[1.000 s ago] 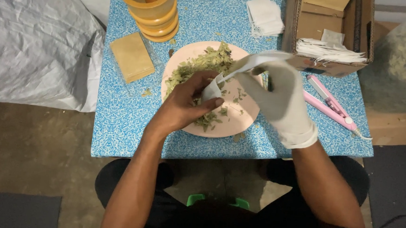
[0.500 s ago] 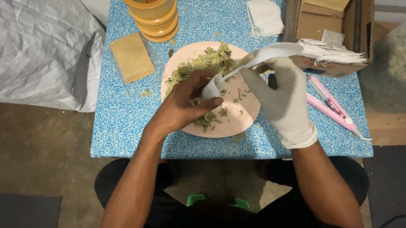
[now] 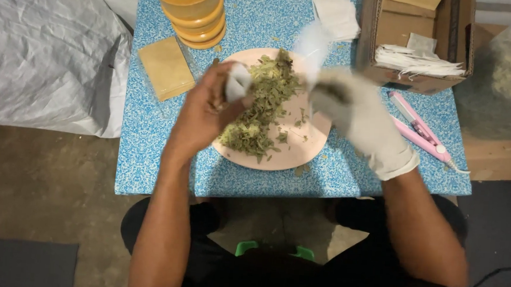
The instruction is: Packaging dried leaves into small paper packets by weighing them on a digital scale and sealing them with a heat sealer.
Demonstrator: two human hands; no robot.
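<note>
Both hands had drifted apart: my bare left hand (image 3: 207,108) pinched a small white pouch (image 3: 237,82) above the plate's (image 3: 302,155) left rim, while my gloved right hand (image 3: 352,111), blurred, gripped something white near the table's (image 3: 149,149) back edge.

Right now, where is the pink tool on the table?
In the head view, the pink tool lies on the blue table at the person's right, just beyond the gloved right hand and in front of the cardboard box.
</note>
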